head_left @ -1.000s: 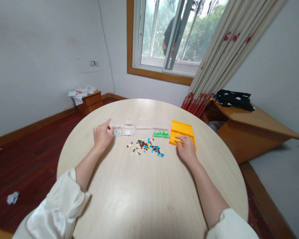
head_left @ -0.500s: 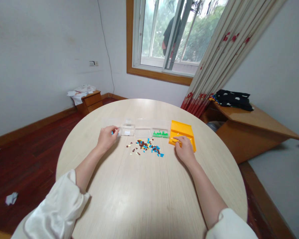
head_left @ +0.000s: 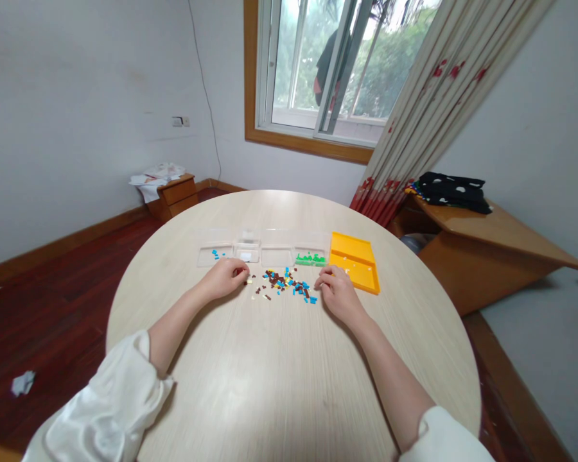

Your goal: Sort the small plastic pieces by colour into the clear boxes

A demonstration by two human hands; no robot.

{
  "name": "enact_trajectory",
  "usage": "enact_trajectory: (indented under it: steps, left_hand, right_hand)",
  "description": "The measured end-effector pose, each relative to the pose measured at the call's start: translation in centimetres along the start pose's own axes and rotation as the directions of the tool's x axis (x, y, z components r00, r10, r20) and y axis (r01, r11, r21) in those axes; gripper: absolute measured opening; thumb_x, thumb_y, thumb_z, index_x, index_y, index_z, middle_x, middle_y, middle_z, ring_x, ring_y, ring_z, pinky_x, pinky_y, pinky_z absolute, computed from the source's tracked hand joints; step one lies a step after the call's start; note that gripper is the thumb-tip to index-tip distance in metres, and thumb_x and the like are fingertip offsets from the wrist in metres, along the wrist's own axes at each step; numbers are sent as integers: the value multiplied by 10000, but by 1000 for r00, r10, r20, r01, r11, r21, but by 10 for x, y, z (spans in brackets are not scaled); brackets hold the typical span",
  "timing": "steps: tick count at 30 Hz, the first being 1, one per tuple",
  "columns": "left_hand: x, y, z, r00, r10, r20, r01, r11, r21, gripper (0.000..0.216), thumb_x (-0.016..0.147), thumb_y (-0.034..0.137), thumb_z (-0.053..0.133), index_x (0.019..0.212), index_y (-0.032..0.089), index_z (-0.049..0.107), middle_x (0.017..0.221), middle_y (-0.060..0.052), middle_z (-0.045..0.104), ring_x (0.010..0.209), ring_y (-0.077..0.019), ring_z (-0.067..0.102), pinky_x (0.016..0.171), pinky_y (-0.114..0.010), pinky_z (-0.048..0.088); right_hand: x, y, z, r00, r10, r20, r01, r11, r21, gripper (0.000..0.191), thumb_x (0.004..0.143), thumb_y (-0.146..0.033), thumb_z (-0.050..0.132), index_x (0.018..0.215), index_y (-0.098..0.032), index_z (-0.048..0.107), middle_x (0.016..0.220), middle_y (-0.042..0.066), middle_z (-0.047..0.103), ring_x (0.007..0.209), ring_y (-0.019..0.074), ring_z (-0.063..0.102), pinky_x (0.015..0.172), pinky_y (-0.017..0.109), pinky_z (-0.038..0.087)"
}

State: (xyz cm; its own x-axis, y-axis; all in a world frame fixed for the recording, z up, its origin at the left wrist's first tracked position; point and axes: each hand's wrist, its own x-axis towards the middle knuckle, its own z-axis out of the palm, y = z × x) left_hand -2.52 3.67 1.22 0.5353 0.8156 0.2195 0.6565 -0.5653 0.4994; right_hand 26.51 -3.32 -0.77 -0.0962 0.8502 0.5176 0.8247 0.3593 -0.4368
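A loose pile of small brown, blue and yellow toy building bricks (head_left: pixel 282 280) lies in the middle of the table. At its left edge is my left hand (head_left: pixel 221 280), its fingers curled together; whatever they may hold is too small to make out. My right hand (head_left: pixel 340 296) hovers at the pile's right side by the blue bricks, fingers bent and apart, with nothing visible in them. Behind my left hand, a clear box (head_left: pixel 203 258) contains a few blue bricks. Green bricks (head_left: pixel 311 258) fill part of another clear box. Beside my right hand lies an open yellow case (head_left: pixel 351 245) with a few white pieces inside.
Two more clear boxes, a small one (head_left: pixel 253 244) and a wider one (head_left: pixel 277 264), stand in the row between. All rest on a round wooden table (head_left: pixel 264 385). Beyond it are a window, a curtain (head_left: pixel 414 122), a tilted wooden desk (head_left: pixel 501 231) and a small cabinet (head_left: pixel 180 197).
My left hand has moved right, from the left clear box to the pile's edge, uncovering blue bricks in that box. My right hand has drawn left out of the yellow case toward the pile.
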Motion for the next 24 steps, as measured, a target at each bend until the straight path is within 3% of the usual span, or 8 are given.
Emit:
enact_trajectory:
  steps: [15, 24]
  left_hand:
    - [-1, -4, 4, 990, -8, 143, 21, 996, -88, 279, 705, 134, 438, 783, 130, 705, 754, -49, 696, 672, -155, 596, 650, -239, 439]
    - [-2, -4, 5, 978, 41, 206, -9, 988, -157, 301, 675, 98, 431, 797, 115, 706, 761, -49, 692, 675, -142, 583, 656, -232, 433]
  right_hand:
    - [0, -3, 0, 985, -82, 153, 81, 997, 15, 343, 768, -22, 421, 805, -210, 705, 956, 78, 554, 932, 207, 495, 850, 390, 407]
    - [-1, 2, 4, 989, -46, 137, 50, 999, -20, 349, 785, -36, 408, 935, -188, 684, 997, 88, 565, 961, 212, 489, 874, 386, 400]
